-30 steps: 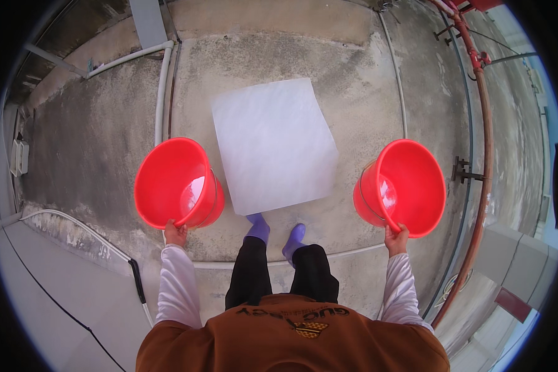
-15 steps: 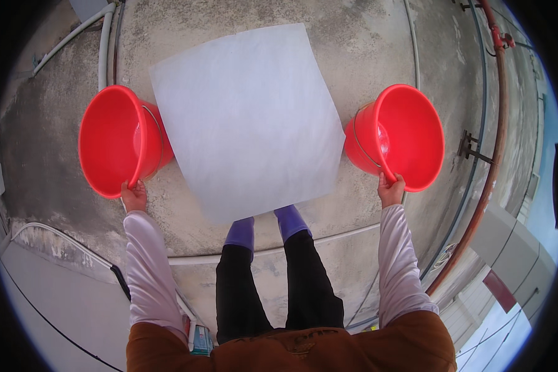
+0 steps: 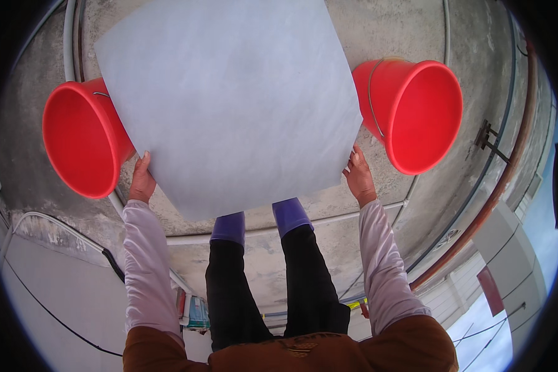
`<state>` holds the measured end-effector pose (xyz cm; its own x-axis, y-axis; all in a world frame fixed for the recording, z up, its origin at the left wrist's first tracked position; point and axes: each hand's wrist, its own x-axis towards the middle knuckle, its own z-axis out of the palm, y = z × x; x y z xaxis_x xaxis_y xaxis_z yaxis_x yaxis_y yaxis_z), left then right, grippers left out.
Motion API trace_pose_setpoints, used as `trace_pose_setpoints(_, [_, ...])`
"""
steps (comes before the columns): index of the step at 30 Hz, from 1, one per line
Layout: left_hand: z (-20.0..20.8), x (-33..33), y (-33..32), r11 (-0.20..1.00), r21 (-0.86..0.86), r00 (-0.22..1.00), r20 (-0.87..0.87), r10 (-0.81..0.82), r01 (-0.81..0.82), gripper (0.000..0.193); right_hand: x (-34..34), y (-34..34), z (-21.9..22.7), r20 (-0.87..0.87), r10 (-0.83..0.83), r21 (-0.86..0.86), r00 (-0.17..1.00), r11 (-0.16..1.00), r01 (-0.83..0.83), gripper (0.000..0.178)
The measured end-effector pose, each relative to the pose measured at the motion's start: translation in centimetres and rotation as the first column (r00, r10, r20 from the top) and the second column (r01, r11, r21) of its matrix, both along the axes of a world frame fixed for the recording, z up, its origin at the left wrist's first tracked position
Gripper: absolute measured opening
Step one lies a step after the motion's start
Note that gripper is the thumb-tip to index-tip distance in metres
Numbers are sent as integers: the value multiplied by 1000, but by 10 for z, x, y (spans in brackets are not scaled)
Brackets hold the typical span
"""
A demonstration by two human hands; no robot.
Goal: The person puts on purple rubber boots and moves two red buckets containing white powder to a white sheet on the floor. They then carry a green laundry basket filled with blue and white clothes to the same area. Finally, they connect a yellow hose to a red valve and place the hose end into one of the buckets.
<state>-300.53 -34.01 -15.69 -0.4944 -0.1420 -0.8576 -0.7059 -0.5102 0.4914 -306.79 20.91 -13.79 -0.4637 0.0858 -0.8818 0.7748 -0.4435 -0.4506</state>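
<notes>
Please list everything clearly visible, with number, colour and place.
Panel: 1, pale grey, centre
Buckets: 2, red, left and right
Ground: 1, grey, underneath
Thin pipes: several, whitish, along ground
Thick pipe: 1, reddish-brown, right
Bracket: 1, dark, right
Cable: 1, black, lower left
Package: at least 1, teal, lower left
Plate: 1, dark red, lower right
Boots: 2, purple, lower centre
Trousers: 1, black, lower centre
Shirt: 1, brown, bottom
Sleeves: 2, pale, forearms
Hands: 2, bare, panel's edges

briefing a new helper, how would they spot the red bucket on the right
Find the big pale sheet. By its right edge is the bucket. Unlike the left bucket, it shows a long arc of its wire handle.
</notes>
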Motion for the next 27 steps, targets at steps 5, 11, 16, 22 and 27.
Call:
trace_pose_setpoints(5, [-9,-39,-8,999,-44,998,67,17,-15,56,5,-21,-20,129,216,84,968,970,-227,40])
trace_pose_setpoints(11, [1,-56,-4,996,-82,993,115,28,-19,58,17,-20,-21,110,159,100,981,980,-170,36])
trace_pose_setpoints(16, [17,-69,11,988,-152,999,35,17,-11,57,14,-14,-27,80,144,107,986,982,-153,40])
trace_pose_setpoints(22, [27,-103,24,986,-157,995,81,-51,63,57,14,-13,-28,73,87,96,994,991,-94,46])
trace_pose_setpoints(27, [21,-162,6,980,-122,986,66,-153,161,57,-9,-36,-20,55,37,100,998,994,-43,47])
